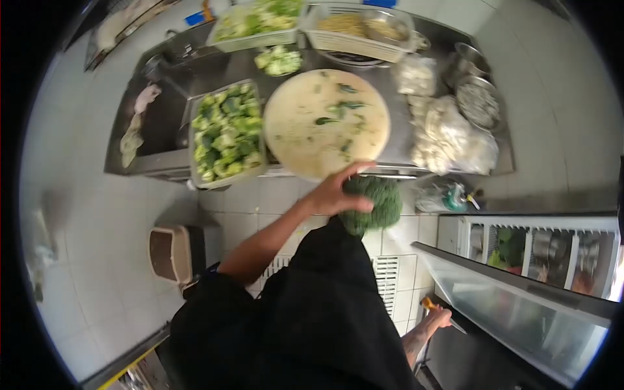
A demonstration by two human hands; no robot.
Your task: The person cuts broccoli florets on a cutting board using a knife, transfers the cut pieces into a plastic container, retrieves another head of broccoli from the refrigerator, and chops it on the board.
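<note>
My left hand (330, 194) grips a whole head of broccoli (385, 203) in front of the counter, fingers and thumb around its side. Just beyond it lies a round, pale cutting board (296, 120) with green leaf scraps on it. To the board's left is a white crate (195, 153) full of cut broccoli florets (227, 130). Low on the right, away from the counter, my right hand (442, 317) is closed around a knife (459, 326) with an orange-yellow handle, its blade pointing down and right.
Behind the board stand a basket of chopped greens (260, 23), pale green pieces (279, 60) and a basket of yellowish food (357, 45). Plastic bags (448, 140) and a metal bowl (479, 101) sit right. A sink (166, 117) lies left, a bin (175, 253) below. A refrigerator door (500, 305) stands open.
</note>
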